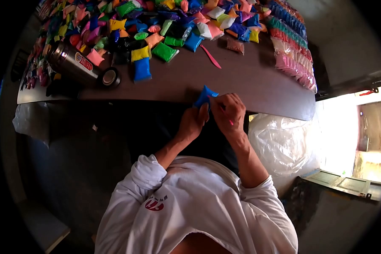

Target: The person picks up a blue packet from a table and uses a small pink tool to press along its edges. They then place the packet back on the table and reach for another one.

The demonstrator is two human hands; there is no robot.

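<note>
Apparently, a pink tool works a blue packet.
Left hand pinches packet; right hand grips tool; steadiness seems needed next.

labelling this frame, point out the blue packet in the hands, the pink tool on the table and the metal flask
Blue packet point(203, 97): head view, middle of its visible surface
Pink tool point(211, 57): head view, middle of its length
Metal flask point(75, 66): head view, side of its body

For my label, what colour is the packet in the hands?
The packet is blue; the head view shows it.
</note>
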